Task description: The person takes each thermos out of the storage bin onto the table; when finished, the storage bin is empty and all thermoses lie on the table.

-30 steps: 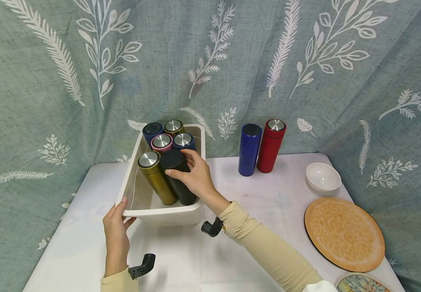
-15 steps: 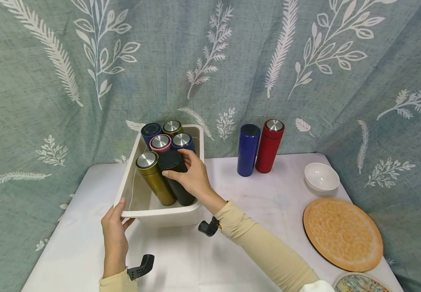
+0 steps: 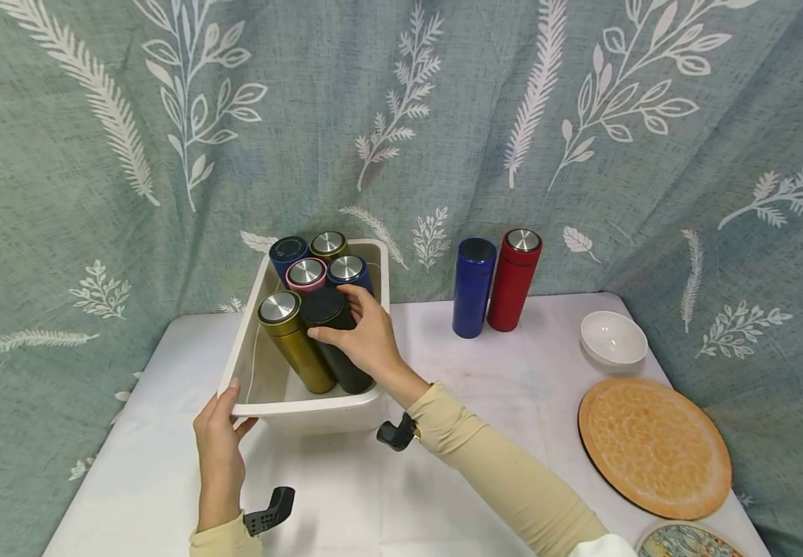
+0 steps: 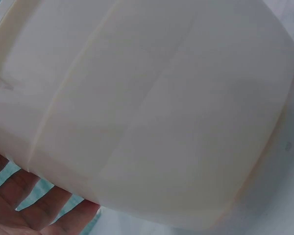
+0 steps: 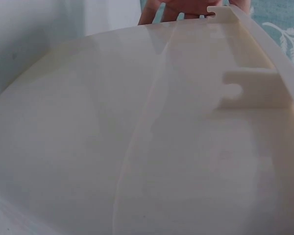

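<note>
In the head view a white plastic bin (image 3: 318,408) stands on the table, tilted, its near end raised. My left hand (image 3: 220,445) grips its front left corner, thumb over the rim and fingers underneath; in the left wrist view those fingers (image 4: 44,203) show beside the bin wall (image 4: 157,112). My right hand (image 3: 374,340) pinches a black thermos bottle (image 3: 335,352) near its lid, inside the bin. Against it leans a gold thermos (image 3: 300,356) with a steel lid. Behind them stand a pink-rimmed bottle (image 3: 306,272), two dark blue bottles (image 3: 347,268) and another gold one (image 3: 329,244).
Right of the bin, a blue thermos (image 3: 474,290) and a red thermos (image 3: 515,286) stand by the curtain (image 3: 304,116). Further right are a white bowl (image 3: 613,338), a round tan board (image 3: 654,449) and a patterned plate (image 3: 687,541) at the bottom edge.
</note>
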{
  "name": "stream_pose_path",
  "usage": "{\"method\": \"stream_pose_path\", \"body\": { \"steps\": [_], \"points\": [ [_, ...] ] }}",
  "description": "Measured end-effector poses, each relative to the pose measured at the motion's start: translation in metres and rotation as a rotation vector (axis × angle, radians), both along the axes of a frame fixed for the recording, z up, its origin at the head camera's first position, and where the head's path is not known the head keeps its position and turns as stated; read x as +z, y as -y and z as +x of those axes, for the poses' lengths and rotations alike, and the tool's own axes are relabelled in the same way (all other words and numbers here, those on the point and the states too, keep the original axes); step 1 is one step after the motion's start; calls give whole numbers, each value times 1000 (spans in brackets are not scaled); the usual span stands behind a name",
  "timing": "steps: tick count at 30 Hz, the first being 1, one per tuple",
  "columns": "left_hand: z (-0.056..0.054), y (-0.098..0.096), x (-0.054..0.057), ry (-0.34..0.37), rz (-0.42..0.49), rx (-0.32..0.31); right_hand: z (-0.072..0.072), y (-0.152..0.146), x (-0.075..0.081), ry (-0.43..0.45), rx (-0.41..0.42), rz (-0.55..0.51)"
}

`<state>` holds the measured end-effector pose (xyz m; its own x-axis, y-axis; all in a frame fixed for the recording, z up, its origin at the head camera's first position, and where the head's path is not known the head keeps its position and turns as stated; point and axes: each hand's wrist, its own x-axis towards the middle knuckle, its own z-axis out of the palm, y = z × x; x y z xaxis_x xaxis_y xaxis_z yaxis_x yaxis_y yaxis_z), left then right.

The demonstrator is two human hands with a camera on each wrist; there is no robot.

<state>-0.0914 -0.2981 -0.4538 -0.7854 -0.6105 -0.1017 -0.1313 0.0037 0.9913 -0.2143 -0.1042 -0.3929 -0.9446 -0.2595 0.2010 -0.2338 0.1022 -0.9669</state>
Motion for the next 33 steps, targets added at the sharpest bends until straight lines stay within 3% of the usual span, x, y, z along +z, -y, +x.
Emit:
{"method": "stream_pose_path", "body": {
  "steps": [16,33],
  "points": [
    [1,0,1,-18,33,6,-1,-1,-2,1,23,25],
    [0,-1,-1,0,9,4,1,-4,-1,-1,22,45]
  ]
}}
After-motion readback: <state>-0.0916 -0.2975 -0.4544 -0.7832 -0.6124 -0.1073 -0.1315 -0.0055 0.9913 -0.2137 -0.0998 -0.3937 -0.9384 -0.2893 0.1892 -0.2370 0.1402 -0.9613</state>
